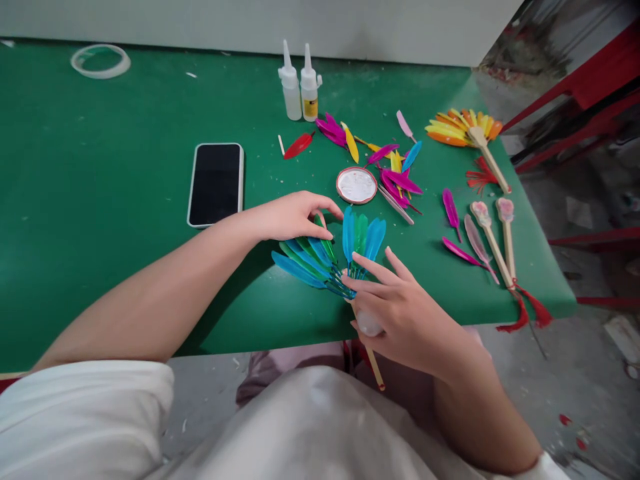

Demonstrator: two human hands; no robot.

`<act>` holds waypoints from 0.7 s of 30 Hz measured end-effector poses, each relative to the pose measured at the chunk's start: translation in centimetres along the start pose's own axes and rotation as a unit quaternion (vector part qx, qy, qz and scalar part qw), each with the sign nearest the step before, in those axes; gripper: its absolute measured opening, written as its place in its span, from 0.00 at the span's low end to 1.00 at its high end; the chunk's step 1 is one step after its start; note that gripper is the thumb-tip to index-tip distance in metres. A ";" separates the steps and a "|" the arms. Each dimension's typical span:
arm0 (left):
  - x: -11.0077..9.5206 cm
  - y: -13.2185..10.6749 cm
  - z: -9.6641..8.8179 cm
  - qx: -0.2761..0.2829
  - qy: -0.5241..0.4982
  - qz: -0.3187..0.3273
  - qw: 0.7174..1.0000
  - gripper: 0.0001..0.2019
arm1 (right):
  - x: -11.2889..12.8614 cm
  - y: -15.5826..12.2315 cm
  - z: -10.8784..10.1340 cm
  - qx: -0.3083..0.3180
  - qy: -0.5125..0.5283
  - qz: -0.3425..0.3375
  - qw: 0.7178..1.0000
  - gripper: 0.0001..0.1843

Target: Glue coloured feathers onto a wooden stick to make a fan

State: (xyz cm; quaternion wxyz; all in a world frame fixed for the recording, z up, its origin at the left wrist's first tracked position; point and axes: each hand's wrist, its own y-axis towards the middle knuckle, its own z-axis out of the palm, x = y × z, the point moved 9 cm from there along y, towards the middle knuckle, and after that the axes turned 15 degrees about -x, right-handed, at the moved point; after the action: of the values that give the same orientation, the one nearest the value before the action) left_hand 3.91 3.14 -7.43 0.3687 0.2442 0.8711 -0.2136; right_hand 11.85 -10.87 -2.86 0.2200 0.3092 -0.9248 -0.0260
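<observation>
A feather fan [303, 259] of blue and green feathers on a thin wooden handle is in front of me at the table's near edge, the handle reaching over my lap. At its upper left, my left hand [295, 217] is closed, thumb and fingers around a green feather [325, 243]. My right hand [405, 313] lies over the fan's base, closed around a whitish translucent bottle [369, 324]; only its rounded end shows. The right fingertips touch the feather stems, and the outer fingers are raised. The bottle's other end is hidden.
Two bottles with long nozzles [301, 90] stand at the back. A phone [216, 185] lies left. Loose feathers [395, 177] surround a round white-filled dish [357, 185]. To the right are an orange-yellow fan [463, 127] and two tasselled sticks [507, 230]. A tape ring [101, 62] lies far left.
</observation>
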 end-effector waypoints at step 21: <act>0.0 0.1 0.0 -0.010 0.010 -0.005 1.000 0.21 | 0.7 1.5 0.3 -0.035 -0.061 0.019 0.997 0.07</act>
State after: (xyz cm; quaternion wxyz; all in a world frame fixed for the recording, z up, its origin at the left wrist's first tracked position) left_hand 3.96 3.21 -7.42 0.3612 0.2379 0.8781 -0.2048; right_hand 10.36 -10.10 -2.55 0.1741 0.2813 -0.9409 -0.0732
